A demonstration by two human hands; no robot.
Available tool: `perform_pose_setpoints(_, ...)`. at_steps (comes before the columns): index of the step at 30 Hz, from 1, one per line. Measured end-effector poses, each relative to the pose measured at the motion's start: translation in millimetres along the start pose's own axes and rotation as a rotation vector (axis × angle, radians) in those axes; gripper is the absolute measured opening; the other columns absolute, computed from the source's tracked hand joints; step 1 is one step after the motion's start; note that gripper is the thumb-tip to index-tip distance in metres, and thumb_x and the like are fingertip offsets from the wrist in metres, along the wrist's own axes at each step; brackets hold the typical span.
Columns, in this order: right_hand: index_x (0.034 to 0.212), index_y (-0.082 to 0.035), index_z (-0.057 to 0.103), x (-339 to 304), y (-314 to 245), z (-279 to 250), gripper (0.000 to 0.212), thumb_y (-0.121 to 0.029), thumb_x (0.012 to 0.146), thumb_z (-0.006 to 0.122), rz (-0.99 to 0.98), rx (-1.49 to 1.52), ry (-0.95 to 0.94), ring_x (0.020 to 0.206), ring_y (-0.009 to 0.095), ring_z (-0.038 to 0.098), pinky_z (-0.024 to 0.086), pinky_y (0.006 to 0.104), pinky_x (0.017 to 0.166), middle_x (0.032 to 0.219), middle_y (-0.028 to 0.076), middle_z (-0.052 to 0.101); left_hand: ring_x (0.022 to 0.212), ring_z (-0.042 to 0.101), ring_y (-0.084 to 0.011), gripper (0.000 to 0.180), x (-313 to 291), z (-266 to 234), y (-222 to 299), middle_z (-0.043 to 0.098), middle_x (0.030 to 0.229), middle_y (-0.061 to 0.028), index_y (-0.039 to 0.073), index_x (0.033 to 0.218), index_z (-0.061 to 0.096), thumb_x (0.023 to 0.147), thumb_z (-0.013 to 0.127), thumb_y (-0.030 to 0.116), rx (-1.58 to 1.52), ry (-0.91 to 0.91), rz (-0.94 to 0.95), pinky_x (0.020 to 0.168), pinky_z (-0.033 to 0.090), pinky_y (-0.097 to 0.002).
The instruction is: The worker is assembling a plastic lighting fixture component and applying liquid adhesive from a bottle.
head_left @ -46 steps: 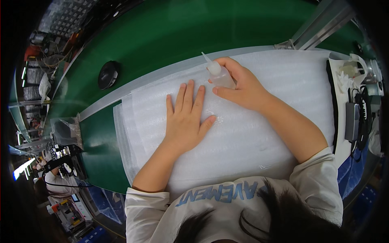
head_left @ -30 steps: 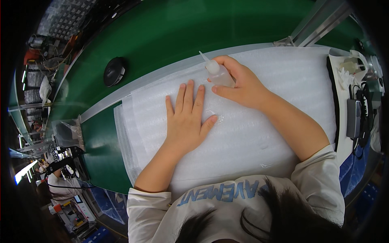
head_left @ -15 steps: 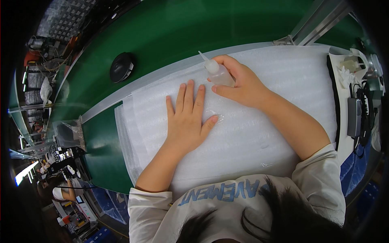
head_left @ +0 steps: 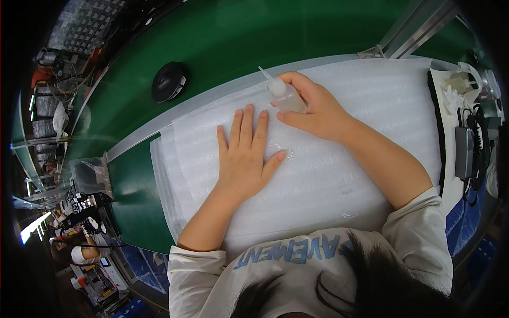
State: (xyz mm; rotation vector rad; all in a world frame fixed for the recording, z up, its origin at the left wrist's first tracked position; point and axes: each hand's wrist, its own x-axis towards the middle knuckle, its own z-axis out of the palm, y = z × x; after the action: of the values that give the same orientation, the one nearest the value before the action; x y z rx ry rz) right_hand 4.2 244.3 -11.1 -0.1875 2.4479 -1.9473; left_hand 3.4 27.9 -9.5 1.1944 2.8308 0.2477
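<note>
My left hand (head_left: 244, 159) lies flat on white foam sheeting (head_left: 328, 180), fingers spread and pointing away from me. In my right hand (head_left: 314, 108) is a translucent squeeze bottle (head_left: 287, 99) with a white cap and a thin pointed nozzle. The bottle leans up and to the left, its nozzle beyond the fingertips of my left hand; its lower part is hidden in my grip. Beside my left thumb a small glossy, clear patch (head_left: 286, 152) shows on the foam.
Beyond the foam runs a green conveyor belt (head_left: 254, 32) carrying a round black object (head_left: 169, 82). A metal post (head_left: 419, 29) rises at the far right. On the right side sit a black power adapter (head_left: 463, 153) and cables. Another person (head_left: 87, 252) works at the far left.
The round black object has moved a little to the right and away along the green belt. My hands and the bottle have stayed in place. The other person's arm has shifted slightly.
</note>
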Motion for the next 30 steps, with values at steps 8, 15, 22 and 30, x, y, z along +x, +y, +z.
perform_pose_setpoints(8, 0.125, -0.006, 0.047, -0.6, 0.5, 0.5, 0.048, -0.005, 0.083, 0.069, -0.009, 0.021, 0.005, 0.108, 0.017, 0.060, 0.048, 0.0330, 0.092, 0.111, 0.007, 0.059, 0.144, 0.018, -0.0420, 0.077, 0.3, -1.6, 0.0, 0.021, 0.156, -0.0232, 0.004, 0.148, 0.031, 0.091, 0.050, 0.053, -0.002, -0.003, 0.010, 0.111, 0.011, -0.0650)
perform_pose_setpoints(15, 0.126, -0.007, 0.047, -0.3, -1.3, 0.0, 0.048, -0.006, 0.083, 0.069, -0.003, 0.000, -0.001, 0.108, 0.017, 0.059, 0.047, 0.0333, 0.092, 0.111, 0.007, 0.059, 0.144, 0.018, -0.0422, 0.077, 0.6, -1.8, 0.8, 0.021, 0.155, -0.0237, 0.004, 0.148, 0.032, 0.091, 0.051, 0.052, -0.005, -0.003, 0.008, 0.111, 0.011, -0.0648)
perform_pose_setpoints(22, 0.124, -0.007, 0.051, -0.2, 4.9, 2.2, 0.052, -0.018, 0.078, 0.071, -0.030, 0.031, 0.036, 0.105, 0.027, 0.060, 0.047, 0.0363, 0.088, 0.114, 0.012, 0.062, 0.142, 0.023, -0.0434, 0.075, 0.3, 0.5, -0.4, 0.025, 0.153, -0.0253, 0.004, 0.147, 0.034, 0.091, 0.051, 0.051, -0.001, 0.034, 0.020, 0.107, 0.014, -0.0682)
perform_pose_setpoints(30, 0.126, -0.007, 0.051, -0.3, 5.1, 1.4, 0.053, -0.018, 0.079, 0.071, -0.033, 0.043, 0.028, 0.107, 0.027, 0.059, 0.047, 0.0357, 0.090, 0.116, 0.011, 0.062, 0.142, 0.023, -0.0432, 0.074, 0.9, 0.2, 1.4, 0.026, 0.153, -0.0248, 0.005, 0.148, 0.034, 0.091, 0.051, 0.050, -0.002, 0.036, 0.013, 0.108, 0.014, -0.0676)
